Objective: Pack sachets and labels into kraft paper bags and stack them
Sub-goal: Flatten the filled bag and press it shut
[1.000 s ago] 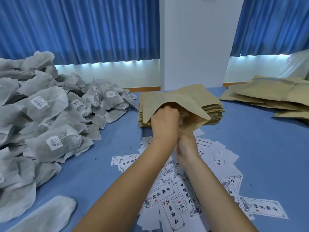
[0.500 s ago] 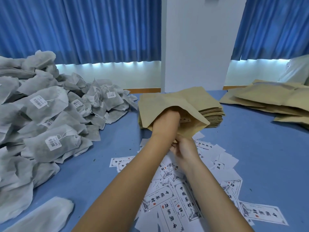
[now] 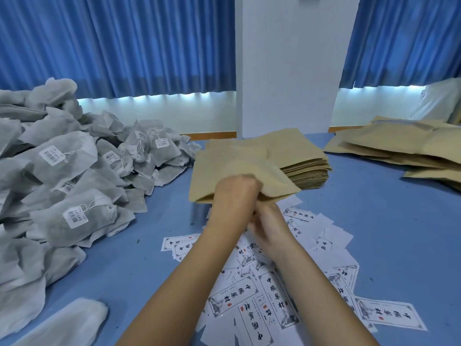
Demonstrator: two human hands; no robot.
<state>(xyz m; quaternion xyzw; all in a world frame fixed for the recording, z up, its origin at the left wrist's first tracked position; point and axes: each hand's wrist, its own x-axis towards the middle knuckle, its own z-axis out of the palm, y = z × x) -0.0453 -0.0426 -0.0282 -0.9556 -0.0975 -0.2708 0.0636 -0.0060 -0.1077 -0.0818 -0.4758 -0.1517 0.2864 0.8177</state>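
Observation:
A kraft paper bag (image 3: 239,168) lies tilted over the front of a flat stack of empty kraft bags (image 3: 306,168), its mouth facing me. My left hand (image 3: 234,193) sits at that mouth with its fingers curled in under the top layer, so what they hold inside is hidden. My right hand (image 3: 269,228) is just below the bag's near edge and is blurred. Printed white labels (image 3: 272,295) lie scattered under both forearms. Grey sachets (image 3: 74,186) with barcode tags are heaped on the left.
The blue table (image 3: 389,240) carries a loose pile of filled kraft bags (image 3: 409,148) at the far right. One white sachet (image 3: 67,323) lies alone at the near left. A white pillar (image 3: 287,71) and blue curtains stand behind the table.
The bag has dropped toward me and lies flatter over the stack. More of my left hand shows at the mouth. My right hand has slid slightly down from the bag's lower edge.

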